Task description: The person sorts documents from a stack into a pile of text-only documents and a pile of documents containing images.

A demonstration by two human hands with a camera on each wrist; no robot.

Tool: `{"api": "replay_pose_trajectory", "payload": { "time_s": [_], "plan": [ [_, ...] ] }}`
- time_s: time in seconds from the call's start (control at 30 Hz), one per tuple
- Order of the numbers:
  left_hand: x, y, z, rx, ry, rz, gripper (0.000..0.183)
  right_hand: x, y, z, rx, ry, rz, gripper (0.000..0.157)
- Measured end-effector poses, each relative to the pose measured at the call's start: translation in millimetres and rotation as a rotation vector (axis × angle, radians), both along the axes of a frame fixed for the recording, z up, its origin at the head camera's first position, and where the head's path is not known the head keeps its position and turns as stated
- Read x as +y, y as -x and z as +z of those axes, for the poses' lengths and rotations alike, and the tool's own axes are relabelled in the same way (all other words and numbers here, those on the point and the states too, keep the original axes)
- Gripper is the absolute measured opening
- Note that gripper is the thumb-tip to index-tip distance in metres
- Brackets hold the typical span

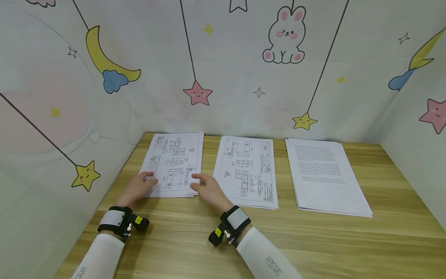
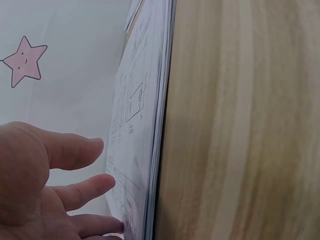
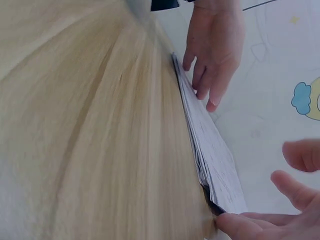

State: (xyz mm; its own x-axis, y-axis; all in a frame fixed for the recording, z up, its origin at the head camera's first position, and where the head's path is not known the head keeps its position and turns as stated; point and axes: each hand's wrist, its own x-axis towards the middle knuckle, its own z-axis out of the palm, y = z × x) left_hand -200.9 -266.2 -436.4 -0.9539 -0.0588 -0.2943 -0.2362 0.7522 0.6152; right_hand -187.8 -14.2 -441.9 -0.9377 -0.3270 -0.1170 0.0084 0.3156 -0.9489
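Observation:
A stack of printed technical drawings (image 1: 177, 161) lies at the left of the table, with a hand at either side. My left hand (image 1: 136, 187) is at its left edge, fingers loosely spread; in the left wrist view the fingertips (image 2: 116, 227) meet the side of the stack (image 2: 134, 125). My right hand (image 1: 210, 190) is at the right edge, thumb and forefinger apart. In the right wrist view, lower fingers (image 3: 240, 226) of that hand reach the stack's corner, where a dark strip shows beneath the sheets (image 3: 210, 150). Neither hand grips any paper.
Right of that stack lies a second pile of drawings (image 1: 249, 170), close beside my right hand. Farther right is a pile of text pages (image 1: 320, 174). The wooden table (image 1: 174, 232) meets a patterned cloth wall (image 1: 237, 112) at the back and both sides.

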Motion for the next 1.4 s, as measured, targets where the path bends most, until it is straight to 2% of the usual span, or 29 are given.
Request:
{"api": "replay_pose_trajectory", "payload": {
  "time_s": [0.13,0.3,0.6,0.7,0.87,1.13,1.3,1.4],
  "plan": [
    [2,-0.8,1.1,-0.001,0.009,-0.003,0.061,1,0.8,0.4,-0.078,0.114,-0.125,0.038],
    [5,-2.0,2.4,-0.001,0.019,-0.013,0.06,1,2.1,2.4,-0.103,0.164,-0.187,0.036],
    [8,-3.8,3.1,0.017,0.009,-0.023,0.058,0,2.2,3.4,-0.076,0.105,-0.277,0.032],
    [9,-4.2,2.5,0.023,0.012,-0.026,0.058,0,2.8,2.7,-0.085,0.115,-0.303,0.032],
    [9,-4.3,2.6,0.026,0.015,-0.029,0.057,0,6.6,0.1,-0.137,0.188,-0.319,0.041],
    [10,-5.4,5.9,0.06,0.017,-0.053,0.056,-3,13.3,-8.5,-0.259,0.238,-0.279,0.068],
    [13,-5.2,6.8,0.088,0.006,-0.062,0.056,-5,19.3,-13.5,-0.302,0.265,-0.276,0.065],
    [13,-4.1,7.1,0.089,-0.034,-0.031,0.056,-6,21.4,-15.9,-0.312,0.275,-0.266,0.057]
  ]
}}
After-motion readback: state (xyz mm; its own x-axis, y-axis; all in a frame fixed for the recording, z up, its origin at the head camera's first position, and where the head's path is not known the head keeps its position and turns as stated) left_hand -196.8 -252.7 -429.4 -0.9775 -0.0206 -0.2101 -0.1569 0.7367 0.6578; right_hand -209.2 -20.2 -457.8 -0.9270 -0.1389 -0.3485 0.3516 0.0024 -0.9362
